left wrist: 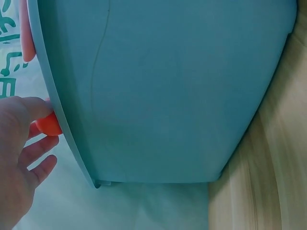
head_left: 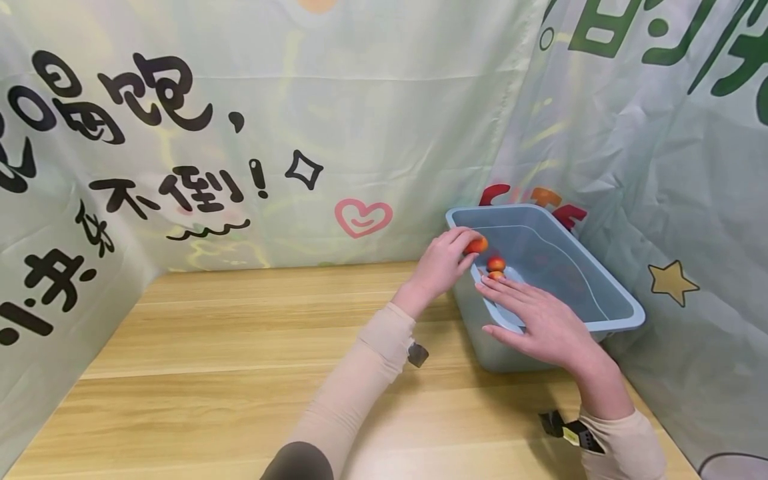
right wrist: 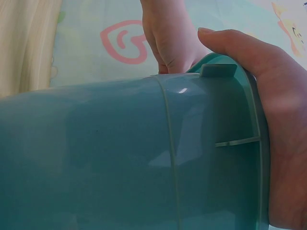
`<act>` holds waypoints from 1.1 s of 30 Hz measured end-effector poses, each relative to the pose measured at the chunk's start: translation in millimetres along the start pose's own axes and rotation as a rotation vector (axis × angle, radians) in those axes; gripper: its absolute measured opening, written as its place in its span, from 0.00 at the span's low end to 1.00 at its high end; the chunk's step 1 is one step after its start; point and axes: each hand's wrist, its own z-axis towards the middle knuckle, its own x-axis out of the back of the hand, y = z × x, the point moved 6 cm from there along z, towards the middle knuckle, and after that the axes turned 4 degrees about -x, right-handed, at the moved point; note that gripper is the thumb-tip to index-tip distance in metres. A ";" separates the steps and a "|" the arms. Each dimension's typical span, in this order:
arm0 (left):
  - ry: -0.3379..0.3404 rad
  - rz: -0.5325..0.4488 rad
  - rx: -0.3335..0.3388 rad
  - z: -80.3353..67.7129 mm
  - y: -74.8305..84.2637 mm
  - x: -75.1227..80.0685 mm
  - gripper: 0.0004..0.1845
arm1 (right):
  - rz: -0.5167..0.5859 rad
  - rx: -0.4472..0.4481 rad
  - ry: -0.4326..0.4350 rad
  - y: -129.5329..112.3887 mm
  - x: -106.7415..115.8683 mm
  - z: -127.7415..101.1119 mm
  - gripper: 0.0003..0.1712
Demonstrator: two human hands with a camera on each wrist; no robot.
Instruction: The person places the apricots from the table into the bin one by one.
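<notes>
A blue-grey plastic tub (head_left: 624, 300) stands at the right end of the wooden table. My left hand (head_left: 462, 248) pinches a small orange-red fruit (head_left: 477, 245) at the tub's left rim. In the left wrist view that fruit (left wrist: 48, 125) sits between my fingers (left wrist: 36, 108) and the tub's outer wall (left wrist: 168, 86). My right hand (head_left: 516, 303) lies flat over the near rim, fingers straight and reaching inside. Two more orange fruits (head_left: 495, 264) lie in the tub just beyond its fingertips. The right wrist view shows my right hand (right wrist: 268, 96) against the tub's rim (right wrist: 218, 72).
Pale green printed cloth (head_left: 360, 133) hangs behind the table and along its right side, close to the tub. The bare wooden tabletop (head_left: 240, 347) stretches to the left of the tub. Red and orange shapes (head_left: 528, 197) show behind the tub's far rim.
</notes>
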 end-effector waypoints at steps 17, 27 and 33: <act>0.049 0.101 -0.060 -14.7 -1.5 5.8 0.16 | -0.008 0.001 0.000 -0.9 0.1 0.0 0.40; 0.003 0.179 -0.024 -31.1 -7.8 12.0 0.19 | -0.001 -0.002 -0.010 -0.2 -0.6 -0.7 0.40; -0.008 0.213 0.007 -44.2 -14.4 20.3 0.21 | 0.000 0.011 0.010 -1.5 0.6 -0.5 0.40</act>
